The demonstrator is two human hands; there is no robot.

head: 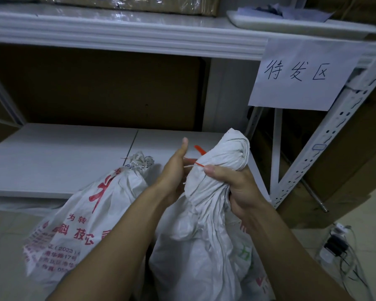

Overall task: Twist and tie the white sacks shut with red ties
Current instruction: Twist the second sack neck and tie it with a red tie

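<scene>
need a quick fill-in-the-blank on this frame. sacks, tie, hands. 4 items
1. The right hand grips the white sack by its twisted ____.
2. The tie at that spot is ____ in colour.
3. The second sack, printed in red, lies to the person's ____ of the held one.
4. The paper sign hangs from the shelf ____ the sacks.

Missing words: neck; red; left; above

White metal shelving (126, 33) bears a paper sign (302, 77) over perhaps tiled floor (7, 246).
</scene>
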